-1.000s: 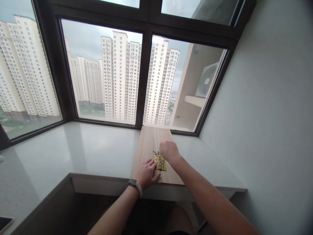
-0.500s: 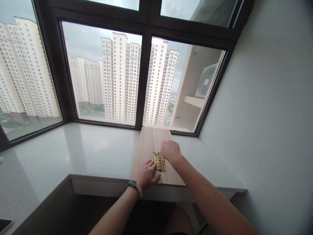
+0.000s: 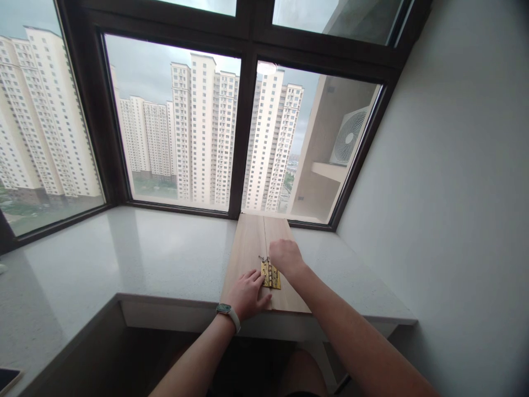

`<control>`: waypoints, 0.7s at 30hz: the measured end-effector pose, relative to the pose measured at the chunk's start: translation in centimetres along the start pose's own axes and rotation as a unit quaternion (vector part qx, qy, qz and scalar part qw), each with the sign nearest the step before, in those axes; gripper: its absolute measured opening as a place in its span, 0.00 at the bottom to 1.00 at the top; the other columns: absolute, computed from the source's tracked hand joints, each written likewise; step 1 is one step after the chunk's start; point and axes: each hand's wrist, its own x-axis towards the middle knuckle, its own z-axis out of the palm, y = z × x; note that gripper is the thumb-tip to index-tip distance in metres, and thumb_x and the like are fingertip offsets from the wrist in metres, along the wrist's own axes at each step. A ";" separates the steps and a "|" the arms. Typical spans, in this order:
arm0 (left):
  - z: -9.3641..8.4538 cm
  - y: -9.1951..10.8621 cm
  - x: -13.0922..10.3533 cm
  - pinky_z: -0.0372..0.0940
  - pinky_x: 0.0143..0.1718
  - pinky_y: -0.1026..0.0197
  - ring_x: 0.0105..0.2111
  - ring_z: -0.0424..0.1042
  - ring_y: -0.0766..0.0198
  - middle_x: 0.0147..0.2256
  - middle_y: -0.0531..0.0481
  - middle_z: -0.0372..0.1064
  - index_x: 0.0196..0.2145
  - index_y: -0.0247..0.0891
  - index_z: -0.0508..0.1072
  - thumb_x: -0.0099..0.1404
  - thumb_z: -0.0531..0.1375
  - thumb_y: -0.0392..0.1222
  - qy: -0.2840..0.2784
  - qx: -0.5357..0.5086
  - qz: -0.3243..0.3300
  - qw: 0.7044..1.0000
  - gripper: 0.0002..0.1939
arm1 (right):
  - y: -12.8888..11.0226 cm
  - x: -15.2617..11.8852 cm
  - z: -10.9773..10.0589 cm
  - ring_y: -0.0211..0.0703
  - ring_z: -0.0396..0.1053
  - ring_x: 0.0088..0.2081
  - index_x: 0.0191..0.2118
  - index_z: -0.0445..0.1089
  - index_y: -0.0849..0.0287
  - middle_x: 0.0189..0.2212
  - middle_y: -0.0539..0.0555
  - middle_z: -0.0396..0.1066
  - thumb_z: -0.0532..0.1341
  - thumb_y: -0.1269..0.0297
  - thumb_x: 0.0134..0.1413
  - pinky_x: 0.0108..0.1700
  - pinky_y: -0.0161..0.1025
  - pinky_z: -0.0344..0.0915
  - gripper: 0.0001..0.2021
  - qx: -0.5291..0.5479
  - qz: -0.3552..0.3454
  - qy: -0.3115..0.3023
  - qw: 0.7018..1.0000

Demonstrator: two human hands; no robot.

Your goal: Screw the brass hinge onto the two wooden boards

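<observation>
A brass-coloured hinge (image 3: 270,275) lies spread open across the seam between two pale wooden boards (image 3: 248,237). My left hand (image 3: 247,295) rests on the left board with its fingers stretched out, the fingertips at the hinge's left leaf. Over the right leaf, my right hand (image 3: 285,256) is closed in a fist. A thin dark shaft seems to show below it against the hinge, but what the fist grips is hidden. A few small screws (image 3: 262,258) lie at the hinge's far edge, beside the right fist.
The boards lie on a white stone sill (image 3: 173,259) below dark-framed windows (image 3: 247,138). A grey wall (image 3: 446,182) rises at the right. The sill's front edge (image 3: 173,300) runs near my wrists, and a dark flat object (image 3: 8,377) sits at the lower left.
My right fist has shifted very slightly left and down above the hinge. My left hand, the hinge and the boards have stayed in place.
</observation>
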 end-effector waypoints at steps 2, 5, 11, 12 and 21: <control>0.0 -0.1 0.0 0.57 0.62 0.44 0.62 0.59 0.46 0.59 0.43 0.65 0.60 0.43 0.66 0.66 0.56 0.59 0.001 0.002 0.001 1.000 0.30 | 0.2 0.0 -0.1 0.49 0.77 0.40 0.42 0.78 0.63 0.36 0.66 0.78 0.52 0.69 0.62 0.42 0.37 0.68 0.16 -0.011 -0.016 0.002 1.000; 0.1 -0.2 -0.1 0.57 0.62 0.45 0.62 0.59 0.47 0.59 0.43 0.66 0.60 0.43 0.66 0.67 0.56 0.59 0.004 0.004 0.001 1.000 0.29 | 0.5 -0.1 -0.2 0.49 0.77 0.39 0.41 0.79 0.61 0.36 0.65 0.78 0.51 0.66 0.65 0.41 0.38 0.68 0.18 -0.021 -0.058 0.005 0.998; 0.4 -0.5 -0.1 0.57 0.62 0.45 0.62 0.60 0.46 0.59 0.43 0.65 0.60 0.43 0.66 0.67 0.56 0.59 0.006 0.004 0.002 1.000 0.29 | 0.7 -0.2 -0.3 0.51 0.77 0.39 0.40 0.79 0.60 0.37 0.65 0.78 0.47 0.56 0.67 0.41 0.42 0.67 0.23 -0.007 -0.012 0.011 1.000; 0.4 -0.5 -0.1 0.57 0.62 0.45 0.62 0.60 0.46 0.59 0.43 0.65 0.60 0.43 0.66 0.67 0.56 0.59 0.006 0.003 0.002 1.000 0.29 | 0.6 -0.1 -0.3 0.51 0.77 0.39 0.40 0.79 0.60 0.37 0.64 0.78 0.48 0.56 0.67 0.41 0.42 0.67 0.23 -0.004 0.005 0.013 1.000; 0.5 -0.2 0.0 0.58 0.62 0.44 0.62 0.60 0.46 0.59 0.43 0.65 0.60 0.44 0.66 0.66 0.56 0.59 0.011 -0.001 0.004 1.000 0.29 | -0.7 0.4 0.2 0.50 0.77 0.41 0.40 0.78 0.61 0.39 0.67 0.78 0.53 0.49 0.64 0.41 0.40 0.67 0.22 0.034 0.089 -0.028 0.995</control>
